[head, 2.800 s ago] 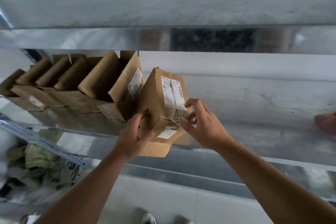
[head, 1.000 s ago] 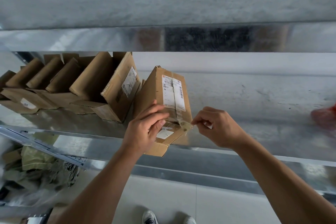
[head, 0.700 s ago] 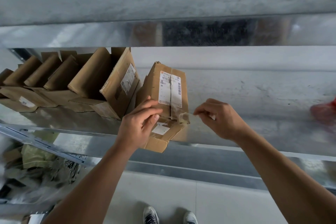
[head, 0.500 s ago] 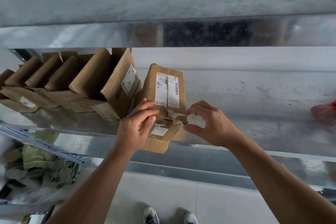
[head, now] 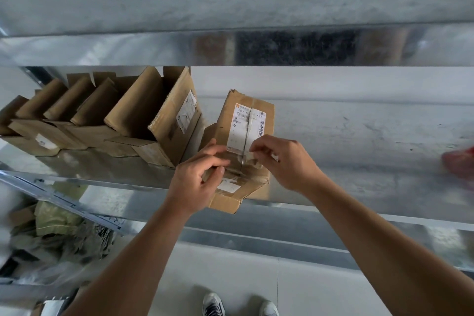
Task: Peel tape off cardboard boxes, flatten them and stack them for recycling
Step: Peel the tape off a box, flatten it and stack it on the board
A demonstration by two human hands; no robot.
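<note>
Two shelves: galvanised metal, upper shelf (head: 128, 49) overhead, lower shelf (head: 359, 187) bearing cardboard; pale floor (head: 230, 277) beneath.
Cartons: row of open cartons (head: 143, 115) at left, insides shadowed.
Taped box (head: 246, 126): tilted at the lower shelf's front edge.
Left hand (head: 195, 182): fingers curled on its near corner.
Right hand (head: 284, 161): pinching tape (head: 242, 159) below the label.
Around: blurred red thing (head: 459, 161) far right.

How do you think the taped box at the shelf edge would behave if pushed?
The box is probably light, steadied by the left hand. It may tip or slide, as it overhangs the smooth metal shelf. Its creased cardboard looks soft.
</note>
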